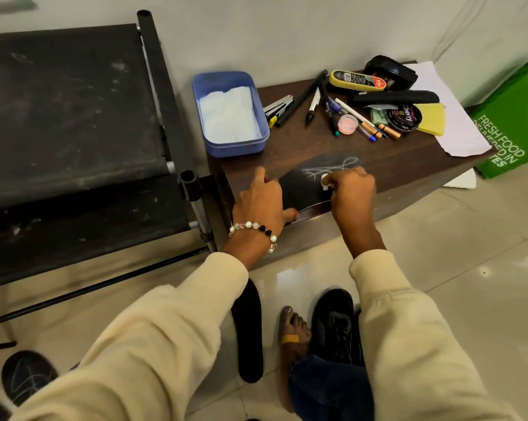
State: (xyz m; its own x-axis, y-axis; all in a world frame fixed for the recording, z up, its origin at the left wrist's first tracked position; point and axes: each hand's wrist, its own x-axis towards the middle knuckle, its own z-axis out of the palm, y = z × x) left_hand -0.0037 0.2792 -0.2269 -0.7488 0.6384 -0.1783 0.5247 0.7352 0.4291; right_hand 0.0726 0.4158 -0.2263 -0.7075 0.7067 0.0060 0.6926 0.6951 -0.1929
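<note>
mid-marking: my right hand (352, 189) pinches chalk (325, 180) on the black insole (302, 186) at the desk (393, 165) near edge, left hand (261, 202) pressing it flat, fingers spread; next stroke needs steady pressure

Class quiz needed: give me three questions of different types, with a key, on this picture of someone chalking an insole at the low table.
1. True or false: the right hand pinches a piece of white chalk over the black insole that lies on the table.
2. What steadies that insole at its left end? A) the left hand B) a stapler C) a polish tin
3. Fill the gap: a second insole lies on the ____, between the two sleeves.

Key: 1 true; 2 A; 3 floor.
</note>
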